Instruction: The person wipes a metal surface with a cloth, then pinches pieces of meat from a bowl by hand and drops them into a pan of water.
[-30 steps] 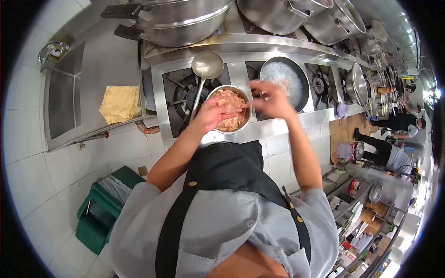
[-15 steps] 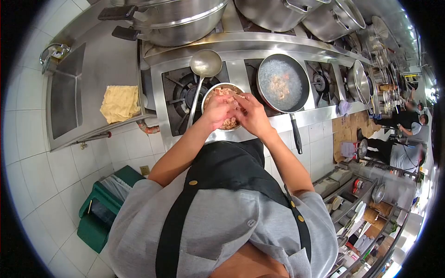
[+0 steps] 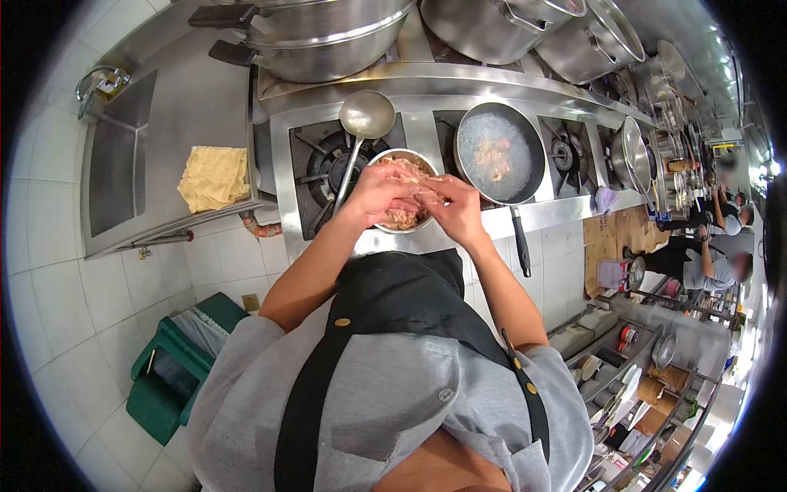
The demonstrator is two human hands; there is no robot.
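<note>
A metal bowl (image 3: 420,223) of pale pink meat pieces (image 3: 400,218) stands at the stove's front edge. My left hand (image 3: 383,195) is over the bowl's left side, fingers curled around meat. Over the right rim, my right hand (image 3: 453,209) pinches a piece of the meat between thumb and fingers. The two hands nearly meet above the bowl. To their right, a black-handled frying pan (image 3: 537,168) on a burner holds cloudy liquid with a clump of meat in the middle. A large ladle (image 3: 367,114) lies left of the bowl, across a burner.
Big steel pots (image 3: 328,49) line the back of the stove. A folded yellow cloth (image 3: 213,178) lies on the counter beside the sink (image 3: 123,164). A green bin (image 3: 176,369) stands at lower left. Two people (image 3: 721,266) are far right, near shelves.
My right hand has shifted slightly right, and the hands are a little farther apart, with meat visible between them. The view has tilted slightly. The people in the distance have changed posture.
</note>
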